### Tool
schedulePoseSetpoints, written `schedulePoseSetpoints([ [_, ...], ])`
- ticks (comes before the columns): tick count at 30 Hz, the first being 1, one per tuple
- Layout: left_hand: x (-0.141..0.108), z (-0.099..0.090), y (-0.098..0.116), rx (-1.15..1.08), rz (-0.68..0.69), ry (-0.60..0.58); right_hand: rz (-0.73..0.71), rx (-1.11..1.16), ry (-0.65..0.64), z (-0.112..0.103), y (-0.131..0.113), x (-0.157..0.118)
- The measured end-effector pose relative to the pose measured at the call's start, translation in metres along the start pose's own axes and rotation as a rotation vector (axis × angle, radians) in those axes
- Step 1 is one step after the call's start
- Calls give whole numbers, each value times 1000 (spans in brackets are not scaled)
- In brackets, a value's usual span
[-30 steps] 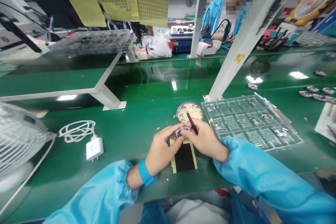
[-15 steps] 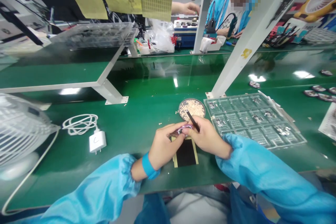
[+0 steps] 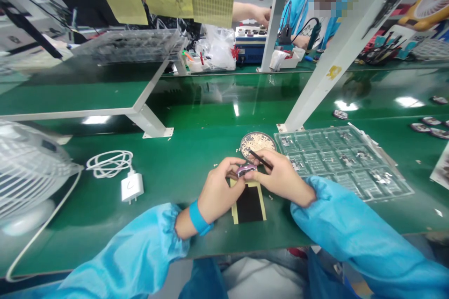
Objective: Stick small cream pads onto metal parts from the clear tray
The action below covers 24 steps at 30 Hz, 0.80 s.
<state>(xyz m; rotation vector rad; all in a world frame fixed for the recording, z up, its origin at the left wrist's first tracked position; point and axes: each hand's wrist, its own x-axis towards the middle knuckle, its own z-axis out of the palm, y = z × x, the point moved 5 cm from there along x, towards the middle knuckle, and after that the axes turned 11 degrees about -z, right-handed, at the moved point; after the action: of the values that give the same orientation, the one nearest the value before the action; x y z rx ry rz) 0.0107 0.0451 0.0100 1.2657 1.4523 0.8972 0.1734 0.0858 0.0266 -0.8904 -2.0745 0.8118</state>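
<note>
A small purple-rimmed part [image 3: 247,168] is pinched between the fingertips of my left hand [image 3: 221,188], above a black pad [image 3: 249,203] edged with yellow tape. My right hand [image 3: 280,178] holds a thin dark stick-like tool [image 3: 261,159], which slants up to the left, and its thumb touches the right side of the purple part. Just beyond my hands is a round dish [image 3: 257,142] of small pale pieces. What the part looks like inside is too small to tell.
A clear compartment tray [image 3: 343,161] with small parts lies right. At left are a white charger [image 3: 132,187] with coiled cable and a white fan [image 3: 28,168]. A slanted white post [image 3: 315,74] rises behind the tray. Across the bench sits a person in blue.
The purple part shows more between my fingers, and the dark tool lies flatter. My right hand has shifted slightly right. Across the bench, the person's outstretched hand has moved slightly.
</note>
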Motion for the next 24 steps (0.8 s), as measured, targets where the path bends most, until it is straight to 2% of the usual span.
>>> schedulePoseSetpoints([
  [3, -2, -3, 1, 171, 68, 33, -103, 9, 46, -10, -7, 3],
  [5, -3, -2, 1, 244, 108, 35, -178, -1, 6, -10, -12, 4],
  [12, -4, -3, -1, 209, 105, 33, -333, 19, -107, -1, -12, -2],
  [18, -3, -3, -4, 223, 120, 38, -333, -90, -181, 0, -10, -5],
  [24, -1, -3, -4, 263, 137, 39, -219, -110, -223, 3, -2, -6],
])
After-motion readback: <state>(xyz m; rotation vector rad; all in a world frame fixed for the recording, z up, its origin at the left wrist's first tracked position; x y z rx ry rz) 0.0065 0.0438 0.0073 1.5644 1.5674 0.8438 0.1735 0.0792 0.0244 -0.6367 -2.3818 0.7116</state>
